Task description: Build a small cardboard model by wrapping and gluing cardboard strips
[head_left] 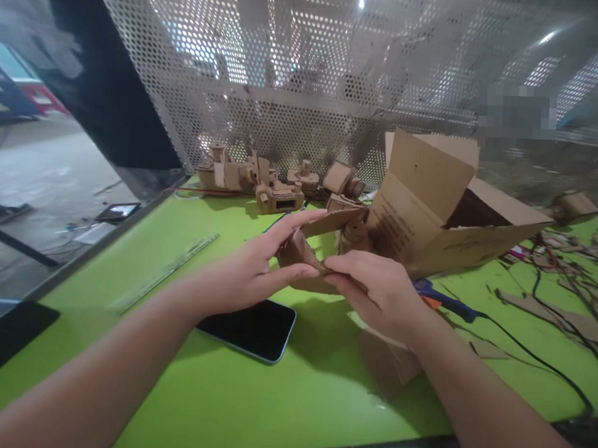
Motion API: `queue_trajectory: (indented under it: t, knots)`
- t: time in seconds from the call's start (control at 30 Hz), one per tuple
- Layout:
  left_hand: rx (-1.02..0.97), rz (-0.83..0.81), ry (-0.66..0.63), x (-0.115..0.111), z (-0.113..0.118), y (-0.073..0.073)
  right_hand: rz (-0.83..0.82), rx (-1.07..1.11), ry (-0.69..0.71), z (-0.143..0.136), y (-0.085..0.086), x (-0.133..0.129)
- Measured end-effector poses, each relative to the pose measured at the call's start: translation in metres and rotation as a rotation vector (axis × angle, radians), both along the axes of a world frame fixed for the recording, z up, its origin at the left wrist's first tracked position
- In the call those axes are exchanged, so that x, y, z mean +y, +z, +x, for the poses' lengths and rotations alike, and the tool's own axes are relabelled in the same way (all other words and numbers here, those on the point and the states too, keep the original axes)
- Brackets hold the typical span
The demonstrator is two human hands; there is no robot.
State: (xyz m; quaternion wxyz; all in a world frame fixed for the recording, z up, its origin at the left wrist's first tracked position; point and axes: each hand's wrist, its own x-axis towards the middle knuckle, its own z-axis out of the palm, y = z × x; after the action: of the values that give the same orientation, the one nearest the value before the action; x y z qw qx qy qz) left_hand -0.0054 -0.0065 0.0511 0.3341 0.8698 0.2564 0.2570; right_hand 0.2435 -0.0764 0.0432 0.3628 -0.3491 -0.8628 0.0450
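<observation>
Between my hands, above the green table (173, 390), is a small cardboard piece with folded or joined walls (302, 254). My left hand (262, 265) grips its left side, fingers over the top and thumb along the near edge. With thumb and fingertips pressed together, my right hand (375, 287) pinches its near edge; whether anything else is in that pinch is hidden. Below the left hand lies a phone (259, 331) with a dark screen. Under my right wrist a flat cardboard scrap (389, 363) rests on the table.
A large open cardboard box (428, 223) stands at right. Beside it lies a blue corded tool (449, 304), probably a glue gun. Several cardboard models (280, 197) line the back by a perforated metal screen (285, 85). A clear ruler (168, 271) lies left; cardboard scraps (557, 318) litter the right.
</observation>
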Motion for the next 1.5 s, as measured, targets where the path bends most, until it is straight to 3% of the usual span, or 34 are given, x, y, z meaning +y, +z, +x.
queue_trajectory:
  t: [0.4, 0.63, 0.8, 0.97, 1.2, 1.37, 1.5]
  knots:
    - [0.077, 0.258, 0.1, -0.011, 0.005, 0.004, 0.047, 0.034, -0.008, -0.001, -0.012, 0.006]
    - [0.075, 0.35, 0.103, -0.009, 0.007, -0.01, 0.074, 0.067, -0.016, -0.005, -0.022, 0.008]
    - [0.052, 0.376, 0.116, -0.01, 0.01, -0.012, 0.064, 0.1, -0.026, -0.006, -0.019, 0.008]
    - [0.073, 0.365, 0.084, -0.006, 0.003, -0.009, 0.003, 0.116, -0.132, 0.001, -0.005, 0.006]
    - [0.088, 0.253, 0.078, 0.011, -0.02, 0.002, -0.139, 0.203, -0.571, 0.057, 0.002, 0.033]
    - [-0.046, 0.117, 0.066, 0.012, -0.027, 0.013, -0.229, 0.308, -0.515, 0.066, -0.007, 0.044]
    - [-0.183, 0.007, 0.067, 0.017, -0.031, 0.011, -0.149, 0.258, -0.518, 0.052, -0.014, 0.045]
